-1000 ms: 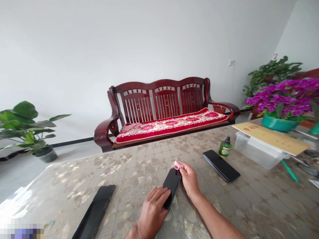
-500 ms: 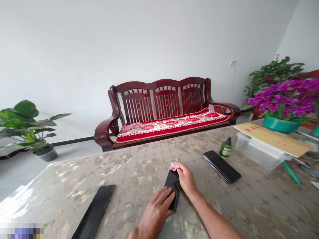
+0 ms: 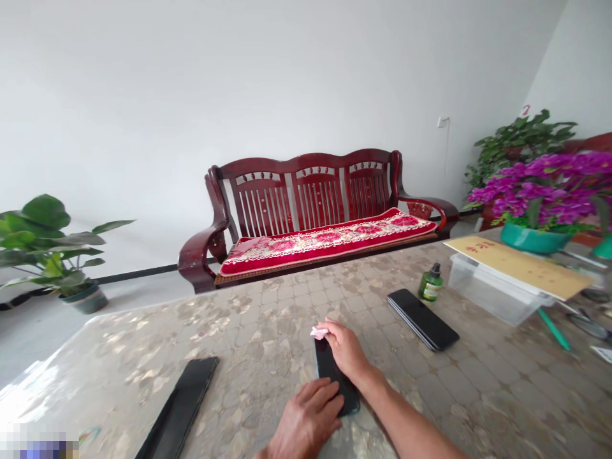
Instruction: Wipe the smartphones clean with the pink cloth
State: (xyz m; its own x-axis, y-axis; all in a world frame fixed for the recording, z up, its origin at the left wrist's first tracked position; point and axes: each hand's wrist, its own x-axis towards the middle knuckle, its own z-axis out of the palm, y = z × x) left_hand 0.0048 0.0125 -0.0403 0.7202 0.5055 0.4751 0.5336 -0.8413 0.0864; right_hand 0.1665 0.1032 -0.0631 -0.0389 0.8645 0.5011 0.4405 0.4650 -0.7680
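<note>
A black phone (image 3: pixel 327 364) lies flat on the patterned tabletop (image 3: pixel 268 357), its screen up. My left hand (image 3: pixel 310 411) holds the near end of the phone, with the fingers laid across its lower part. At the far end, the fingers of my right hand (image 3: pixel 350 352) are closed on a small folded pink-and-white tissue (image 3: pixel 319 333), pressed against the top edge of the phone. Part of the screen is hidden under both hands.
To the right are a stack of dark phones (image 3: pixel 423 320), a green bottle (image 3: pixel 431 282), and a clear plastic box (image 3: pixel 497 290) under a tan envelope (image 3: pixel 519 268). A long black case-like object (image 3: pixel 179 408) lies on the left. A wooden bench (image 3: pixel 306 191) stands beyond the table.
The phone has turned, its far end swinging left and its near end right. My right hand has shifted left with the tissue. My left hand stays on the near end.
</note>
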